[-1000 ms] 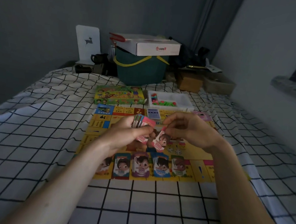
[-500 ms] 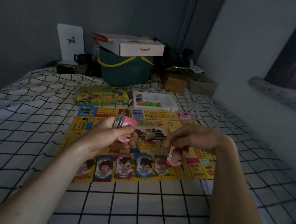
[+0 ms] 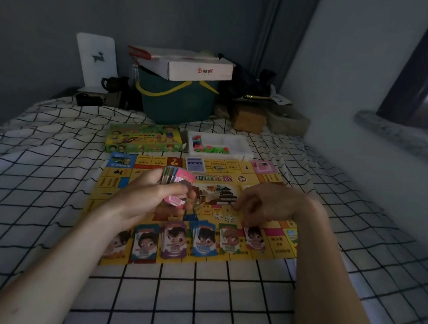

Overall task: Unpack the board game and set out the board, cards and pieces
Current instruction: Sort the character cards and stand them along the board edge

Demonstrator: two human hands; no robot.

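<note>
Head view, dim light. Yellow game board [image 3: 257,190] lies flat on a black-and-white checked bedsheet [image 3: 194,291].

Left hand [image 3: 151,197] hovers over the board's near-left part, thumb and fingers curled round a fanned stack of cards [image 3: 177,184]; top card is pink.

Right hand [image 3: 263,206] is over the board's near-right part, fingers curled downward, tips at the top edge of a pink-edged card [image 3: 253,237] lying on the board. Cannot tell whether the fingers pinch this card or only touch it.

Row of card piles along the board's near edge, left to right: one partly hidden under the left forearm [image 3: 117,242], a red-framed blue pile [image 3: 145,243], a purple pile [image 3: 174,239], a blue pile [image 3: 204,237], a green pile [image 3: 230,238], then the pink-edged card at the right hand. Each shows a cartoon face.

Small deck with a blue back [image 3: 195,164] sits on the board's far edge. Pink card [image 3: 262,167] sits at the far-right corner.

Beyond the board, touching or just beside its far edge: green game box [image 3: 144,138] on the left, white tray [image 3: 241,145] with small green and pink pieces [image 3: 209,148] on the right.

Further back: dark green basket [image 3: 177,102] with a yellow handle, a white carton [image 3: 191,67] resting on top of it.
</note>
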